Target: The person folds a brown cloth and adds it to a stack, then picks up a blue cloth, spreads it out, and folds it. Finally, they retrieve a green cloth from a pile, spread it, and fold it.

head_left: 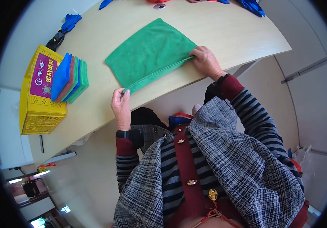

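Note:
A green cloth (pixel 152 53) lies spread on the table, its near edge turned over in a narrow strip with a stitched hem. My left hand (pixel 121 106) pinches the near left corner between thumb and fingers, just over the table's front edge. At the near right corner, my right hand (pixel 207 61) is closed on the cloth, fingers bent over it. The strip between the two hands looks stretched fairly straight. The far part of the cloth rests flat with faint wrinkles.
Left of the cloth stands a stack of folded cloths (pixel 80 81) in blue, brown and green, beside a yellow plastic crate (pixel 44 118). Blue cloths (pixel 251 7) lie at the table's far edge. A dark slim object (pixel 41 144) is near the left end of the light wooden table (pixel 231 36).

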`<state>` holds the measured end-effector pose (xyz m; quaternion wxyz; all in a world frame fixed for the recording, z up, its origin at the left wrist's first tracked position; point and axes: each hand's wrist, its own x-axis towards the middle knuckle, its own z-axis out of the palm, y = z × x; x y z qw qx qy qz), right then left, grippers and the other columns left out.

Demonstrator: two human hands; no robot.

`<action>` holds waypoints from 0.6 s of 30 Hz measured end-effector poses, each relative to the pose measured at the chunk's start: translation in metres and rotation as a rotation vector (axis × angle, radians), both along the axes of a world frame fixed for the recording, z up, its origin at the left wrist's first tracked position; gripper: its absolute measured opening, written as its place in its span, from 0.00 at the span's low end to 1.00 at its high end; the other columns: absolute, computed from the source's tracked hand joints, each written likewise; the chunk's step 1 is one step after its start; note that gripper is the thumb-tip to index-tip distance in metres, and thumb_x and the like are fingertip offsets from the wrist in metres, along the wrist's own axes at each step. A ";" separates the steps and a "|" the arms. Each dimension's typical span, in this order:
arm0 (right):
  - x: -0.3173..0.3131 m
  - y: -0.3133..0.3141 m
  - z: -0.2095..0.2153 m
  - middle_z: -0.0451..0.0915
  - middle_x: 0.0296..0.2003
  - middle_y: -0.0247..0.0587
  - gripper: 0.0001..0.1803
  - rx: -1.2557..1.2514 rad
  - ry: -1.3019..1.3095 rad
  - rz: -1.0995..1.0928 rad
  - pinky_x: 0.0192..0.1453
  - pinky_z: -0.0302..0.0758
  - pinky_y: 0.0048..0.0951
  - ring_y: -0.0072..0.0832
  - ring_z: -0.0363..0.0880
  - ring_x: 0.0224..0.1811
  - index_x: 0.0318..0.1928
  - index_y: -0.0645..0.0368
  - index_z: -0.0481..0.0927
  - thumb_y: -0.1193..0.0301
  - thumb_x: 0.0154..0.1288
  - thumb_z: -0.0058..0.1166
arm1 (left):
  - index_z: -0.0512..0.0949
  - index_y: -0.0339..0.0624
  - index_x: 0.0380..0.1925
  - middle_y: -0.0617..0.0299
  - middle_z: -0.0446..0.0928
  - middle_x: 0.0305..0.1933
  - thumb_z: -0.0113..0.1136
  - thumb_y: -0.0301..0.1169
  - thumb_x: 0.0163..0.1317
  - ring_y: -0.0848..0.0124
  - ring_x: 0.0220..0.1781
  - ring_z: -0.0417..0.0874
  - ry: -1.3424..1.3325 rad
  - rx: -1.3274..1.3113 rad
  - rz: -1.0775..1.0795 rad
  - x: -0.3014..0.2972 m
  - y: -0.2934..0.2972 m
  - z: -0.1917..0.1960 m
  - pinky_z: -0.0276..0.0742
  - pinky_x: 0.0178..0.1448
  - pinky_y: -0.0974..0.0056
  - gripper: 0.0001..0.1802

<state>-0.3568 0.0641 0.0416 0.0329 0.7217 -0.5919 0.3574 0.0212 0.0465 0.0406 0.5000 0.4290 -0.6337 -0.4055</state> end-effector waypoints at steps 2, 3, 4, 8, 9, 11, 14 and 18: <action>-0.008 0.000 0.000 0.82 0.37 0.41 0.09 0.012 -0.021 -0.029 0.52 0.77 0.39 0.43 0.78 0.46 0.36 0.57 0.82 0.78 0.53 0.55 | 0.77 0.38 0.42 0.72 0.74 0.36 0.60 0.27 0.71 0.83 0.39 0.71 0.055 0.026 -0.007 0.004 -0.003 -0.002 0.68 0.46 0.75 0.05; -0.010 0.001 0.000 0.82 0.38 0.41 0.10 0.028 -0.065 -0.038 0.53 0.77 0.39 0.42 0.78 0.46 0.37 0.56 0.83 0.78 0.54 0.55 | 0.77 0.38 0.42 0.72 0.74 0.36 0.59 0.27 0.71 0.83 0.39 0.71 0.070 0.031 0.001 0.005 -0.004 -0.004 0.68 0.46 0.75 0.04; -0.013 0.001 -0.001 0.82 0.39 0.40 0.10 0.045 -0.109 -0.046 0.54 0.77 0.38 0.42 0.78 0.47 0.39 0.56 0.83 0.78 0.54 0.56 | 0.77 0.38 0.42 0.72 0.74 0.36 0.59 0.27 0.71 0.84 0.40 0.71 0.085 0.036 0.009 0.006 -0.005 -0.005 0.68 0.46 0.75 0.04; -0.017 0.003 -0.002 0.82 0.40 0.40 0.11 0.087 -0.193 -0.061 0.56 0.77 0.37 0.41 0.78 0.49 0.41 0.56 0.83 0.77 0.56 0.56 | 0.77 0.38 0.40 0.72 0.73 0.36 0.59 0.27 0.71 0.84 0.39 0.70 0.123 0.064 0.037 0.003 -0.005 -0.004 0.67 0.46 0.75 0.04; -0.018 0.004 -0.002 0.82 0.40 0.40 0.11 0.101 -0.213 -0.063 0.57 0.77 0.37 0.41 0.78 0.50 0.42 0.56 0.83 0.77 0.57 0.56 | 0.76 0.37 0.39 0.72 0.73 0.35 0.59 0.27 0.71 0.84 0.39 0.69 0.134 0.077 0.048 0.002 -0.004 -0.003 0.67 0.46 0.75 0.04; -0.019 0.005 0.000 0.82 0.40 0.40 0.12 0.117 -0.241 -0.066 0.57 0.77 0.37 0.41 0.78 0.50 0.42 0.56 0.83 0.77 0.57 0.56 | 0.76 0.37 0.39 0.72 0.73 0.36 0.59 0.27 0.72 0.84 0.39 0.69 0.152 0.085 0.056 0.004 -0.004 -0.004 0.67 0.46 0.75 0.04; -0.018 0.006 0.002 0.82 0.40 0.40 0.12 0.154 -0.298 -0.066 0.57 0.77 0.37 0.41 0.78 0.50 0.42 0.56 0.83 0.77 0.57 0.56 | 0.77 0.37 0.40 0.72 0.73 0.36 0.59 0.27 0.72 0.83 0.39 0.69 0.186 0.103 0.077 0.009 -0.004 -0.008 0.66 0.46 0.75 0.05; -0.018 0.006 -0.001 0.82 0.41 0.41 0.11 0.164 -0.298 -0.032 0.56 0.77 0.37 0.41 0.78 0.49 0.42 0.57 0.83 0.77 0.57 0.55 | 0.77 0.37 0.40 0.72 0.74 0.36 0.58 0.27 0.72 0.83 0.39 0.69 0.193 0.108 0.096 0.010 -0.004 -0.011 0.66 0.47 0.75 0.04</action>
